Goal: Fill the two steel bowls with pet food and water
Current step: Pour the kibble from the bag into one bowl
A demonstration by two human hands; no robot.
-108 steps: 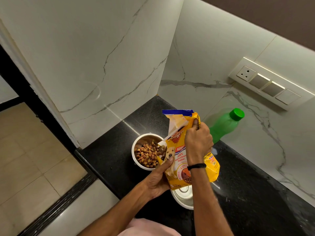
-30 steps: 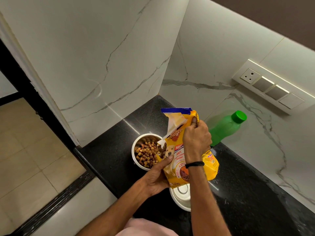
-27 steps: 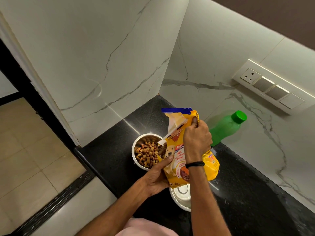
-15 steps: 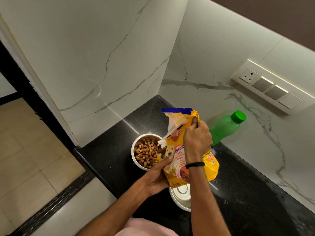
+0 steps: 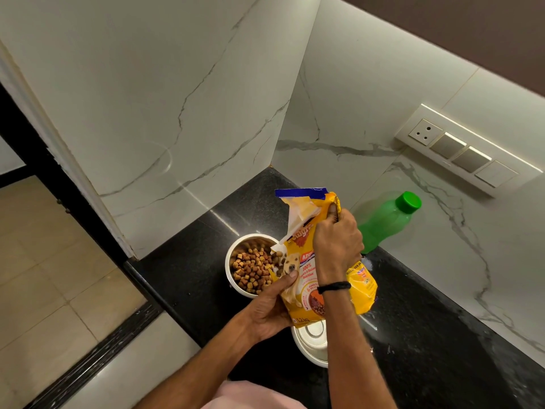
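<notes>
A yellow pet food bag (image 5: pixel 306 252) with a torn blue top stands tilted over the black counter (image 5: pixel 182 273). My right hand (image 5: pixel 337 243) grips the bag's upper edge and my left hand (image 5: pixel 269 311) holds its lower left side. Left of the bag sits a steel bowl (image 5: pixel 233 255) holding brown kibble (image 5: pixel 252 268). A second steel bowl (image 5: pixel 311 342), with no food visible in it, sits under the bag near me, partly hidden by my right forearm. A green water bottle (image 5: pixel 386 221) with a green cap stands behind my right hand against the wall.
Marble walls close the corner behind the counter. A switch and socket panel (image 5: pixel 469 149) is on the right wall. The counter's left edge (image 5: pixel 138 278) drops to a tiled floor (image 5: pixel 44 276). Bare black counter stretches to the right.
Almost nothing has moved in the last second. Both hands keep their hold on the bag, and the kibble level in the bowl looks the same.
</notes>
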